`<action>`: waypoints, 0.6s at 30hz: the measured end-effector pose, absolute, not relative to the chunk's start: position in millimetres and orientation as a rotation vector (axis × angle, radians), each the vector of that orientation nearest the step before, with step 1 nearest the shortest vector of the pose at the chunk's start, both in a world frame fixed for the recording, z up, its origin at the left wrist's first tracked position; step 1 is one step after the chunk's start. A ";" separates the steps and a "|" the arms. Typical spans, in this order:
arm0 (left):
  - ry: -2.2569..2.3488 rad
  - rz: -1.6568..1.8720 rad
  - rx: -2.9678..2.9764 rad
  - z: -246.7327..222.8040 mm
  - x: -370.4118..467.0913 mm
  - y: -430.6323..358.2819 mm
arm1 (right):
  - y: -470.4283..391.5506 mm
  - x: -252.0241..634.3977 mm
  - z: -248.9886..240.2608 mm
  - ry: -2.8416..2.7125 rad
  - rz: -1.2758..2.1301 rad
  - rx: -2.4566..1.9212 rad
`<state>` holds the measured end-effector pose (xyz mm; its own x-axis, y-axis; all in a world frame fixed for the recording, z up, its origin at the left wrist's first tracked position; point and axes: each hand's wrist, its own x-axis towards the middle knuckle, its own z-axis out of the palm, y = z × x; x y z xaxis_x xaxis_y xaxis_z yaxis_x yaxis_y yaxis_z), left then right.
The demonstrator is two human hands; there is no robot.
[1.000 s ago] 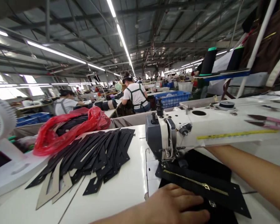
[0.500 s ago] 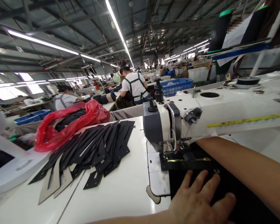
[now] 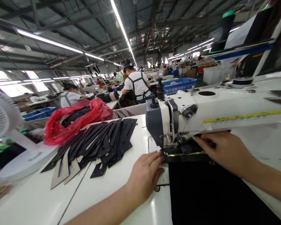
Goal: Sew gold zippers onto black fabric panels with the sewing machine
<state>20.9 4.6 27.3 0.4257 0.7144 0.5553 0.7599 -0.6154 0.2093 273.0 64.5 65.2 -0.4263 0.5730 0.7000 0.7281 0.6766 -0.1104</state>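
A black fabric piece (image 3: 201, 190) with a gold zipper (image 3: 184, 154) along its upper part lies under the needle end of a white sewing machine (image 3: 234, 106). My left hand (image 3: 146, 172) is at the fabric's left end beside the presser foot, its fingers closed together on the corner. Beneath the machine's arm, my right hand (image 3: 221, 151) has its fingers curled onto the fabric's far edge, right of the needle. Part of the fabric there is hidden by that hand.
Black strip-shaped pieces (image 3: 96, 143) are fanned out on the white table (image 3: 121, 184). Behind them lies a red plastic bag (image 3: 61, 129). A white fan (image 3: 18, 137) stands at left; a co-worker in a white shirt (image 3: 138, 82) sits ahead, near a blue crate (image 3: 180, 86).
My left hand has moved from lying spread on the fabric to its left end. My right hand has drawn back into view from behind the machine head. The camera view has shifted slightly.
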 end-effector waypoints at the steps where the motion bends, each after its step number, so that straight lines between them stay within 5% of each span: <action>1: -1.298 -0.920 -2.612 26.1 18.2 9.9 | 50.0 268.1 60.9 -2.235 -0.257 -0.912; 5: -1.321 -0.829 -2.676 31.8 19.8 25.3 | 0.2 245.8 43.3 -2.392 -0.237 -0.644; 11: -1.532 -0.760 -2.630 49.6 24.2 29.2 | 25.2 221.1 32.9 -2.414 -0.059 -1.020; 18: -1.318 -0.731 -2.656 29.3 24.7 19.8 | 30.9 217.8 26.3 -2.467 -0.052 -0.964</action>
